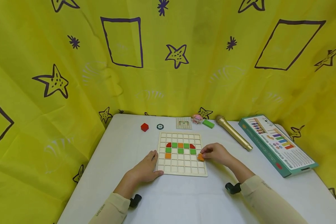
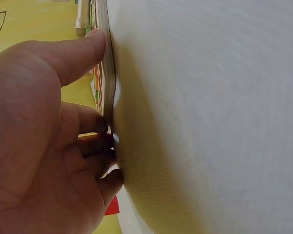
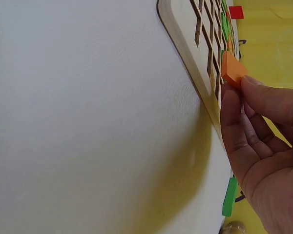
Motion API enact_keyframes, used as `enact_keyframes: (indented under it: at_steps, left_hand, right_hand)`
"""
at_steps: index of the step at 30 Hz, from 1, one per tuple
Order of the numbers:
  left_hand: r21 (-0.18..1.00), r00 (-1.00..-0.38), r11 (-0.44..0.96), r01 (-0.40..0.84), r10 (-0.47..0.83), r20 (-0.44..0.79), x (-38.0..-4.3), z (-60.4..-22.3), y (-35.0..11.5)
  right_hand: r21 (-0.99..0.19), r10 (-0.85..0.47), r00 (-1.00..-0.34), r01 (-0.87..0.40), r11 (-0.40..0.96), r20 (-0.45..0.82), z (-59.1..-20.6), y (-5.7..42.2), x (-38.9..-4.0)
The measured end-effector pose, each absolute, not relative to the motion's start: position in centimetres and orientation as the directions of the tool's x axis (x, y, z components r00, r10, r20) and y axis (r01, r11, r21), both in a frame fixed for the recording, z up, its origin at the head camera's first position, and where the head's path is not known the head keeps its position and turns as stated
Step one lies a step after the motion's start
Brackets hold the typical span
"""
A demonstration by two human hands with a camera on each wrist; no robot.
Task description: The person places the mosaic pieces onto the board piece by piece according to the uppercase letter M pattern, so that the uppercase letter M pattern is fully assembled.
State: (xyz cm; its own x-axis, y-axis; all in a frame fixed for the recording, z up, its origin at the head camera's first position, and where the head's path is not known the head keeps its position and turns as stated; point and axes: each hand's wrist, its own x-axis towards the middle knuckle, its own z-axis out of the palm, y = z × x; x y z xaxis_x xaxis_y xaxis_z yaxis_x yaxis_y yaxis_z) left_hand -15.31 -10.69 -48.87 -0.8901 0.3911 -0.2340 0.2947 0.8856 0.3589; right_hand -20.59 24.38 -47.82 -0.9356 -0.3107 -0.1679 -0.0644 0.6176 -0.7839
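A pale wooden grid board [image 1: 182, 170] lies on the table, with red, green and orange tiles in an arch-like pattern in its cells. My right hand [image 1: 217, 153] pinches an orange square tile [image 1: 200, 157] between thumb and fingertips above the board's right side. In the right wrist view the orange tile [image 3: 233, 68] is tilted at the fingertips. My left hand [image 1: 145, 168] rests at the board's lower left corner. Its thumb and fingers touch the board edge [image 2: 109, 92] in the left wrist view, the fingers loosely bent.
Behind the board lie a red block [image 1: 144, 127], a small round disc [image 1: 160, 126], a small pattern card [image 1: 183, 123], a pink figure [image 1: 197, 118] and a green block [image 1: 208, 124]. A gold microphone [image 1: 235, 133] and a game box [image 1: 278, 144] lie to the right.
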Motion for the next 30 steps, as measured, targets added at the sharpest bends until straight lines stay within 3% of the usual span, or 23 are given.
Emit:
enact_keyframes:
  at_steps: [30]
  left_hand:
    - [0.351, -0.888, 0.885, 0.307, 0.399, -0.227, -15.4, -49.2, -10.7]
  right_hand:
    - [-0.712, -0.322, -0.936, -0.127, 0.691, -0.146, -48.1, 20.9, -21.3]
